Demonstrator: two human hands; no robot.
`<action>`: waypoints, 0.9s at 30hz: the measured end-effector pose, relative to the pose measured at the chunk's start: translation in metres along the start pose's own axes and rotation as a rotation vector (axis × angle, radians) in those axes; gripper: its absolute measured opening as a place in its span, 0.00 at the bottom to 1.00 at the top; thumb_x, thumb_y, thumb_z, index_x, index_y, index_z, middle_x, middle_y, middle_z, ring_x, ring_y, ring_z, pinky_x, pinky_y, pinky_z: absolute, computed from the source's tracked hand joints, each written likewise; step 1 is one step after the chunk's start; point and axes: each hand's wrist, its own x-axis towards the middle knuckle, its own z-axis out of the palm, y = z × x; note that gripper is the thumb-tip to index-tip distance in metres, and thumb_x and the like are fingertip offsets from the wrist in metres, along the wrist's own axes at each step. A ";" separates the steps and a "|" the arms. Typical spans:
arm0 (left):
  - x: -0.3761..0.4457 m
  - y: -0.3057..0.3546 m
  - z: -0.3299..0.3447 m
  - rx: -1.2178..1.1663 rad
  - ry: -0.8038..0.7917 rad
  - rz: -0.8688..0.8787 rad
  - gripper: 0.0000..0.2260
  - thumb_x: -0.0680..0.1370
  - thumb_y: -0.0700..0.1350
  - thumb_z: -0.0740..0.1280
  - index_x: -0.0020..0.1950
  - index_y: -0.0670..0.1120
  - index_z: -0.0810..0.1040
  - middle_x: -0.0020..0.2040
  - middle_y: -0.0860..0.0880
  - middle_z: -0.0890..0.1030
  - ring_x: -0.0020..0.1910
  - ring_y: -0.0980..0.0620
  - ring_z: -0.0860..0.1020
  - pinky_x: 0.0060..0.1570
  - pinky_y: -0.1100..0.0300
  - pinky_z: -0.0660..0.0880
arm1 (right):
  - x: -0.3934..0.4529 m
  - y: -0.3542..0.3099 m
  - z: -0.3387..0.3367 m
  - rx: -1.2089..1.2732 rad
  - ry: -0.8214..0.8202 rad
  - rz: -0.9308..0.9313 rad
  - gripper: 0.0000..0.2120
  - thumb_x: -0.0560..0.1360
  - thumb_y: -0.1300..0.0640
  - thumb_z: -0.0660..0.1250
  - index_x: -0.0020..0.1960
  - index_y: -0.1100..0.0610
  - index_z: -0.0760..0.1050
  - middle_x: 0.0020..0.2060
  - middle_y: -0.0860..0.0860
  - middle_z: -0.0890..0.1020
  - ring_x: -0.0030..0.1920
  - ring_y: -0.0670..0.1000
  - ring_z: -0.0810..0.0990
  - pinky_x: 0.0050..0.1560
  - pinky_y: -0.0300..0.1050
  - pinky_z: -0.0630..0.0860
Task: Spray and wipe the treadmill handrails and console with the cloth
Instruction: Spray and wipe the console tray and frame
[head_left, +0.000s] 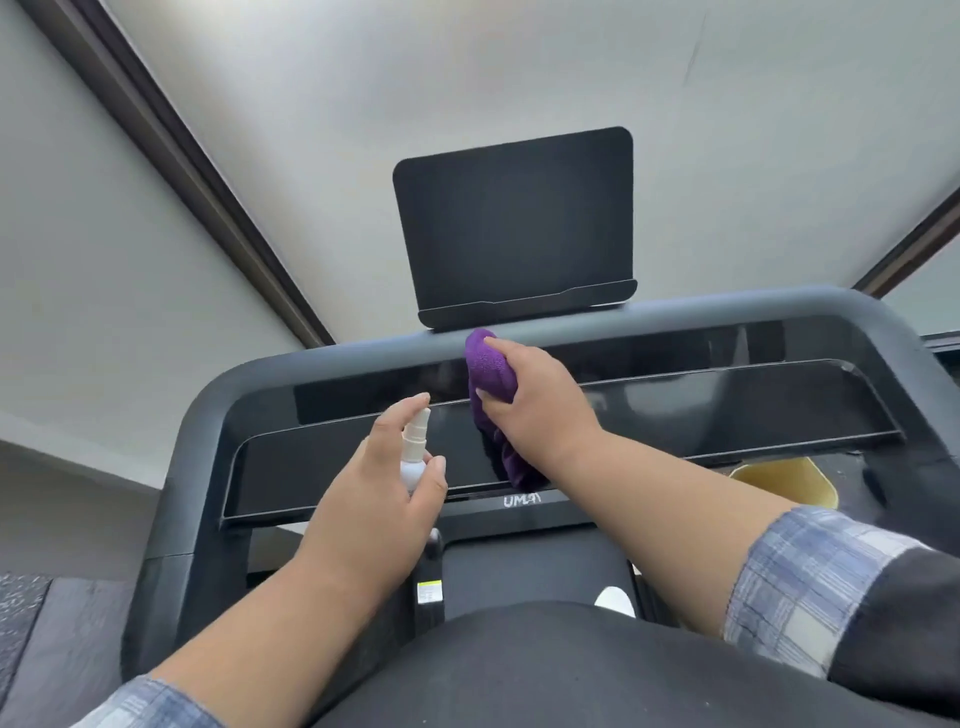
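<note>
The treadmill's glossy black console (701, 410) stretches across the middle of the head view, framed by a dark grey handrail bar (363, 358). My right hand (535, 405) grips a bunched purple cloth (488, 369) and presses it against the console's centre; the cloth's lower end hangs down to the console's bottom edge. My left hand (379, 499) holds a small white spray bottle (413, 452) upright just left of the cloth, index finger over the nozzle.
A black tablet holder (514, 223) stands above the handrail bar against a white wall. A yellow bin (789, 480) shows behind the console at right. Dark trim runs along the walls. The treadmill belt (535, 571) lies below, with a white shoe tip (615, 600).
</note>
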 end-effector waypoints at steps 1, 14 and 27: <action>0.006 0.005 0.006 0.012 0.005 -0.010 0.24 0.77 0.55 0.62 0.68 0.73 0.57 0.49 0.56 0.78 0.39 0.58 0.78 0.37 0.66 0.68 | -0.005 0.007 -0.008 0.021 0.008 -0.006 0.28 0.73 0.51 0.72 0.72 0.48 0.71 0.61 0.49 0.79 0.61 0.53 0.76 0.63 0.51 0.73; 0.135 0.068 0.091 0.257 -0.060 -0.006 0.22 0.79 0.50 0.62 0.70 0.64 0.58 0.55 0.52 0.78 0.52 0.48 0.78 0.51 0.53 0.74 | -0.010 0.095 -0.069 -0.649 -0.327 -0.256 0.36 0.69 0.30 0.67 0.74 0.40 0.66 0.70 0.52 0.70 0.68 0.59 0.68 0.67 0.59 0.62; 0.159 0.077 0.127 0.346 -0.002 -0.118 0.17 0.80 0.49 0.61 0.68 0.60 0.62 0.53 0.50 0.80 0.41 0.48 0.76 0.42 0.56 0.71 | -0.004 0.111 -0.076 -0.635 -0.404 -0.422 0.35 0.71 0.33 0.68 0.74 0.43 0.65 0.71 0.55 0.70 0.64 0.60 0.70 0.64 0.60 0.68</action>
